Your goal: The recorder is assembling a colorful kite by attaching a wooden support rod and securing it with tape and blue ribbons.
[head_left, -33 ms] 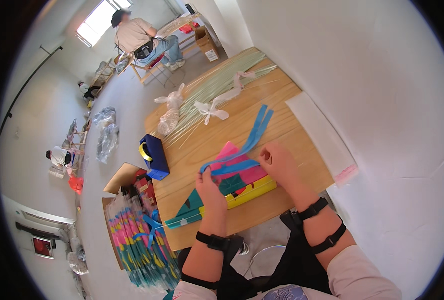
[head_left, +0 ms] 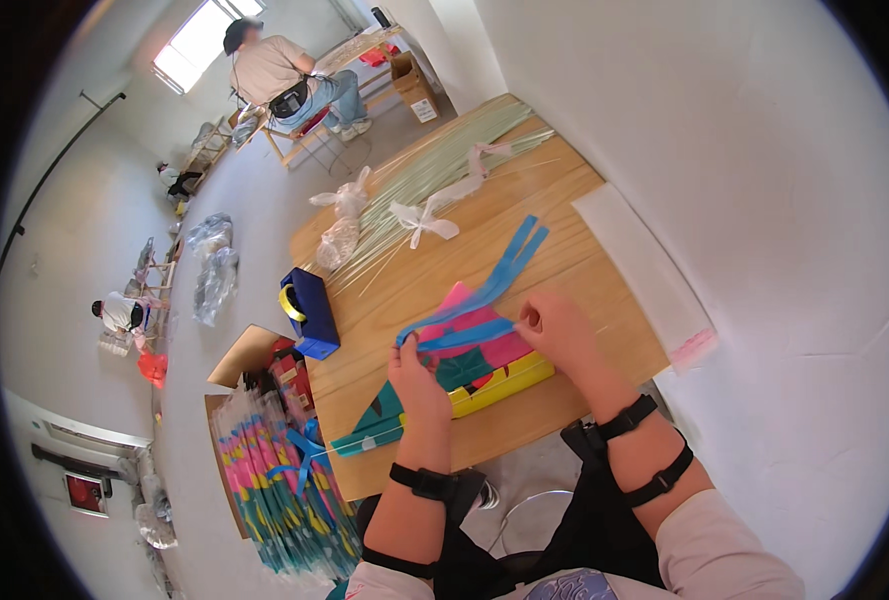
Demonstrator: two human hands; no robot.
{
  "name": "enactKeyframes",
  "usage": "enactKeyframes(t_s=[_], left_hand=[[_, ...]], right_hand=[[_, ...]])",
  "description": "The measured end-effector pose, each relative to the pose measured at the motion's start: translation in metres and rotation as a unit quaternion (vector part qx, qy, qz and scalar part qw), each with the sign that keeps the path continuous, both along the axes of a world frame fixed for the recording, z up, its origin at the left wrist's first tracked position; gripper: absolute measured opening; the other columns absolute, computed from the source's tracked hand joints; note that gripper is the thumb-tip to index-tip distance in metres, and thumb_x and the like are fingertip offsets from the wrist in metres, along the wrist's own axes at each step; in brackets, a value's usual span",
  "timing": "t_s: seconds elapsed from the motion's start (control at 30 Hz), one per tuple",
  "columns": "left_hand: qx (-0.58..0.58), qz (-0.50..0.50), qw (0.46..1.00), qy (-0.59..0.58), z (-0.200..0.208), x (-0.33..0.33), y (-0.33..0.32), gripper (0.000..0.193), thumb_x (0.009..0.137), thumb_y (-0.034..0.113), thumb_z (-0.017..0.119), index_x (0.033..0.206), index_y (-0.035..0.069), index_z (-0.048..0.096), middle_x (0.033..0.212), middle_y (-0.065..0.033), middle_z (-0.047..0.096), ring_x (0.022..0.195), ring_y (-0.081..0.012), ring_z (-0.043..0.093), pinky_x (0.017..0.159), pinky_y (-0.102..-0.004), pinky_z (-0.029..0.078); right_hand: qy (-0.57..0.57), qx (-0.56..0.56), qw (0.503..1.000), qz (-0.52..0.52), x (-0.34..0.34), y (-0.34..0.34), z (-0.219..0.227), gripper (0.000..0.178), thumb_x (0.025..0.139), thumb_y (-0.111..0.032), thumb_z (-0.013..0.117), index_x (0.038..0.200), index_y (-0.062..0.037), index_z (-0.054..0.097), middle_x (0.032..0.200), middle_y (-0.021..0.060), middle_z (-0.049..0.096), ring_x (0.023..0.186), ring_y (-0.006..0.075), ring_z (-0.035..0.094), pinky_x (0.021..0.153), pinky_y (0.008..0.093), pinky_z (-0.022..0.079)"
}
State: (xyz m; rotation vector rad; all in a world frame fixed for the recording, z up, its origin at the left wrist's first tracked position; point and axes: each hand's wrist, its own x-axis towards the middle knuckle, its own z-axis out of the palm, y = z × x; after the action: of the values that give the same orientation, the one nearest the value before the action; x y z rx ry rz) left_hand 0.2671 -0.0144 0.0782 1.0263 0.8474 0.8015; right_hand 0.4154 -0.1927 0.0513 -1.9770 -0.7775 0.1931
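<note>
A blue ribbon (head_left: 501, 277) lies doubled over a folded sheet in pink, dark green and yellow (head_left: 504, 384) near the table's front edge. The fingers of my left hand (head_left: 419, 380) are closed on the ribbon at its fold. My right hand (head_left: 556, 328) is pinched at the right end of the lower strand, and the fingertips partly hide that end. The other strand runs up and right, splitting into two loose tails on the wood. Under my left wrist, the sheet narrows to a green point at the left.
Thin pale sticks (head_left: 444, 160) and knotted clear plastic bags (head_left: 342, 215) cover the table's far part. A blue tape dispenser (head_left: 311, 312) stands at the left edge. Below it, a carton (head_left: 226, 470) holds several colourful wrapped bundles (head_left: 289, 490). A wall borders the right; other people sit farther off.
Both hands have shifted very slightly, the left one a little to the left. The ribbon's loose tails have moved slightly right and down.
</note>
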Motion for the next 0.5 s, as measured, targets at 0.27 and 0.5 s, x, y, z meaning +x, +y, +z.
enactKeyframes(t_s=[0.27,0.5], left_hand=[[-0.050,0.031,0.995,-0.076,-0.001,-0.037,0.028,0.021,0.110,0.030,0.059,0.124,0.014,0.064,0.121,-0.0012,0.067,0.112,-0.0166,0.061,0.098,-0.0396,0.047],[-0.103,0.109,0.984,-0.092,-0.004,-0.093,0.051,0.024,0.114,0.028,0.047,0.125,0.010,0.060,0.128,-0.0096,0.066,0.129,-0.0272,0.061,0.114,-0.0492,0.047]], right_hand=[[0.022,-0.161,0.986,0.037,-0.012,0.005,-0.014,0.040,0.089,-0.025,0.085,0.115,-0.0130,0.058,0.105,0.0079,0.072,0.102,0.0327,0.072,0.082,0.0452,0.058],[-0.026,-0.166,0.985,0.031,-0.016,0.009,-0.024,0.048,0.091,-0.025,0.083,0.126,-0.0137,0.051,0.114,0.0068,0.073,0.111,0.0326,0.071,0.088,0.0463,0.058]])
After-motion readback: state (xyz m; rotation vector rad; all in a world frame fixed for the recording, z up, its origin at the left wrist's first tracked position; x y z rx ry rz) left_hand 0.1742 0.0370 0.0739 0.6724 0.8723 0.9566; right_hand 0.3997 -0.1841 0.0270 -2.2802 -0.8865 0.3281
